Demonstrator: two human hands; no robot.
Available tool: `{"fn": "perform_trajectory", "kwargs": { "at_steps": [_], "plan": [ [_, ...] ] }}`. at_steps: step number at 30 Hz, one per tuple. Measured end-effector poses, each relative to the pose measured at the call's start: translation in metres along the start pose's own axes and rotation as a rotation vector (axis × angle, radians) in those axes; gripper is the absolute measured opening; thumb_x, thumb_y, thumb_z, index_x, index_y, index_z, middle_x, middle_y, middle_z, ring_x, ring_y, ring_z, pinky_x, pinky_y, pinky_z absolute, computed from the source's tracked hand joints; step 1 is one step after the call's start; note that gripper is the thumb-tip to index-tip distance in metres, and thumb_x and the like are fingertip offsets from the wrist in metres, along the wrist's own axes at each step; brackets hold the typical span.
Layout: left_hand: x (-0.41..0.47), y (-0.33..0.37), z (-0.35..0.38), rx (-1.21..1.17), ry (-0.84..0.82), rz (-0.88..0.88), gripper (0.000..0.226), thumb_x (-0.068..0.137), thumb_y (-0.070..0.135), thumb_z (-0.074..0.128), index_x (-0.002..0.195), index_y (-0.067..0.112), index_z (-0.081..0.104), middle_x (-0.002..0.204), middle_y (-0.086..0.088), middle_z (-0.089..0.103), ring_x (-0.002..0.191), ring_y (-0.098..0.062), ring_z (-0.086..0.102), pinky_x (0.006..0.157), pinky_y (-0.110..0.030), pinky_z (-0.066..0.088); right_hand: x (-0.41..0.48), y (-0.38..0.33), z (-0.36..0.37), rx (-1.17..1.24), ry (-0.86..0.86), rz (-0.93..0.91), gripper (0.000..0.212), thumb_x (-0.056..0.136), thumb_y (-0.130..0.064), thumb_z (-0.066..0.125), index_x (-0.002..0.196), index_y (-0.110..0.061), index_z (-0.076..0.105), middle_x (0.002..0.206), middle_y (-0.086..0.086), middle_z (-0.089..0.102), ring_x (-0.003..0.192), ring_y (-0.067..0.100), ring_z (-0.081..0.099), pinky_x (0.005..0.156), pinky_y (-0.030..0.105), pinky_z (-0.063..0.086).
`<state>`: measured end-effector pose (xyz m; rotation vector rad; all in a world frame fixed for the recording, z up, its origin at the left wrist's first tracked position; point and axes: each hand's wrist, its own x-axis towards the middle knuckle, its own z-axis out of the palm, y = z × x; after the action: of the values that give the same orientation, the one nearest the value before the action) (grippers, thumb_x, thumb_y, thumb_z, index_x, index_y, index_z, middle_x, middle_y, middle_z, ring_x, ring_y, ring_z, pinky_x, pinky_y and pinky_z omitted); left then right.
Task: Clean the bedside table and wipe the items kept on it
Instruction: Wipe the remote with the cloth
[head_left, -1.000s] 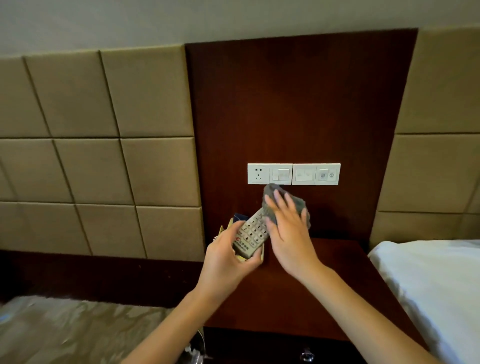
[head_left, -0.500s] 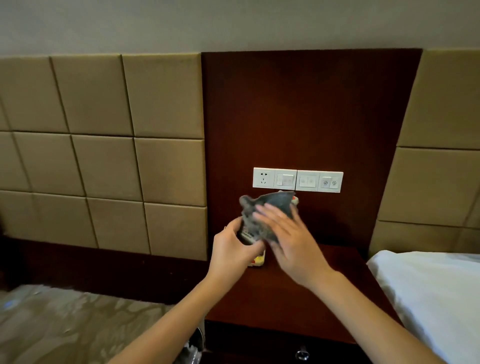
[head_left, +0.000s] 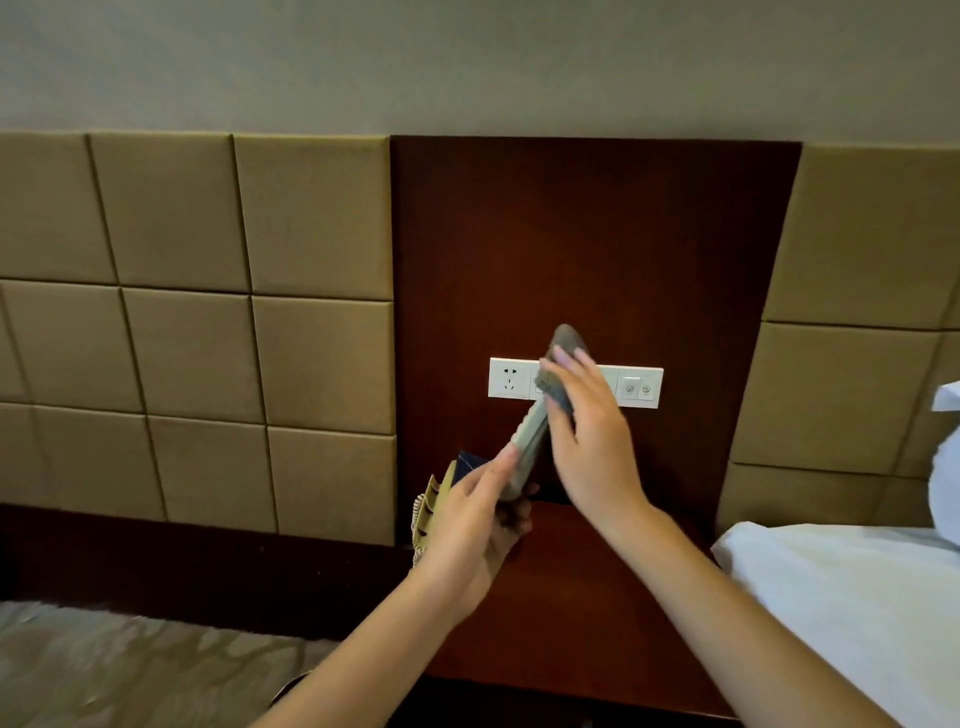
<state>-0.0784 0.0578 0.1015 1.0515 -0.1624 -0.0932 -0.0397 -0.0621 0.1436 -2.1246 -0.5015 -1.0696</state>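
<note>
Dark wood panelling (head_left: 597, 234) backs the bedside table (head_left: 571, 623), with a white switch panel (head_left: 510, 378) on it and white bedding (head_left: 857, 613) at 4 o'clock. Over the tabletop the left hand (head_left: 467, 530) curls fingers and thumb tight round the lower end of the remote control (head_left: 531, 441), which tilts up toward 1 o'clock. At its upper end the right hand (head_left: 592, 452) clutches the grey cloth (head_left: 567, 340) against it.

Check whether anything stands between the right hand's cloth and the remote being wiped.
Nothing visible does. The right hand holds the grey cloth directly against the upper end of the remote, which the left hand grips by its lower end above the bedside table.
</note>
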Motion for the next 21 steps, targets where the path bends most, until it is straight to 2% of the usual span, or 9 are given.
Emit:
{"fn": "perform_trajectory", "kwargs": {
  "at_steps": [4,6,9,11,12,13,15,18,21],
  "plan": [
    [-0.001,0.006,-0.007,-0.065,-0.082,0.027,0.042,0.083,0.044,0.052,0.112,0.018,0.069,0.109,-0.010,0.064,0.091,-0.019,0.061,0.084,-0.033,0.043,-0.026,-0.024,0.010,0.062,-0.162,-0.080,0.041,0.100,-0.019,0.042,0.141,-0.016,0.042,0.148,-0.013,0.028,0.142,-0.001,0.013,0.114,0.018,0.010],
    [-0.002,0.010,-0.011,-0.105,-0.137,0.026,0.046,0.088,0.047,0.043,0.123,0.023,0.061,0.124,-0.003,0.064,0.115,-0.016,0.060,0.099,-0.033,0.044,-0.047,-0.039,0.018,0.080,-0.229,-0.118,0.048,0.099,-0.034,0.031,0.146,-0.024,0.026,0.149,-0.023,0.014,0.143,-0.007,0.005,0.117,0.018,0.007],
    [-0.006,0.012,-0.018,-0.100,-0.172,0.016,0.056,0.088,0.052,0.039,0.132,0.022,0.052,0.130,-0.003,0.061,0.123,-0.016,0.055,0.104,-0.035,0.041,-0.062,-0.045,0.022,0.154,-0.314,-0.089,0.047,0.098,-0.038,0.023,0.143,-0.033,0.013,0.147,-0.033,0.003,0.141,-0.013,-0.001,0.117,0.015,0.003],
    [-0.008,0.010,-0.018,-0.113,-0.149,0.008,0.050,0.087,0.048,0.043,0.125,0.019,0.058,0.117,-0.005,0.067,0.108,-0.016,0.064,0.091,-0.030,0.048,-0.051,-0.035,0.019,0.082,-0.364,-0.140,0.050,0.097,-0.038,0.021,0.146,-0.030,0.016,0.150,-0.026,0.008,0.141,-0.013,-0.002,0.117,0.017,-0.001],
    [-0.009,0.008,-0.017,-0.133,-0.126,-0.005,0.049,0.085,0.046,0.046,0.119,0.015,0.061,0.101,-0.006,0.069,0.087,-0.014,0.067,0.077,-0.025,0.051,-0.043,-0.026,0.018,0.009,-0.352,-0.176,0.054,0.095,-0.038,0.020,0.148,-0.027,0.020,0.152,-0.021,0.012,0.141,-0.010,-0.002,0.118,0.020,-0.002],
    [-0.009,0.005,-0.017,-0.156,-0.105,-0.022,0.048,0.082,0.045,0.049,0.115,0.012,0.061,0.084,-0.006,0.063,0.066,-0.011,0.060,0.063,-0.021,0.049,-0.033,-0.016,0.016,-0.051,-0.324,-0.178,0.055,0.095,-0.037,0.021,0.149,-0.024,0.023,0.153,-0.018,0.013,0.142,-0.008,-0.002,0.119,0.025,-0.002],
    [-0.012,0.001,-0.014,-0.205,-0.082,-0.065,0.053,0.080,0.042,0.054,0.119,0.007,0.058,0.071,-0.004,0.050,0.051,-0.008,0.041,0.048,-0.019,0.041,-0.010,0.000,0.009,-0.085,-0.277,-0.071,0.048,0.100,-0.030,0.029,0.148,-0.024,0.026,0.155,-0.014,0.015,0.143,-0.002,0.001,0.121,0.037,0.003],
    [-0.012,0.000,-0.010,-0.239,-0.093,-0.106,0.056,0.079,0.042,0.055,0.121,0.006,0.055,0.070,-0.005,0.047,0.052,-0.008,0.036,0.046,-0.019,0.038,0.011,0.007,-0.001,0.044,-0.229,0.099,0.045,0.103,-0.024,0.034,0.147,-0.024,0.029,0.155,-0.014,0.018,0.143,0.000,0.005,0.121,0.043,0.010],
    [-0.009,0.005,0.000,-0.243,-0.113,-0.097,0.048,0.080,0.045,0.049,0.111,0.009,0.060,0.065,-0.004,0.053,0.048,-0.010,0.043,0.050,-0.021,0.039,-0.008,-0.009,0.008,0.133,-0.246,0.012,0.047,0.099,-0.027,0.033,0.146,-0.021,0.030,0.151,-0.017,0.015,0.144,0.001,0.005,0.122,0.037,0.004]
  ]
}}
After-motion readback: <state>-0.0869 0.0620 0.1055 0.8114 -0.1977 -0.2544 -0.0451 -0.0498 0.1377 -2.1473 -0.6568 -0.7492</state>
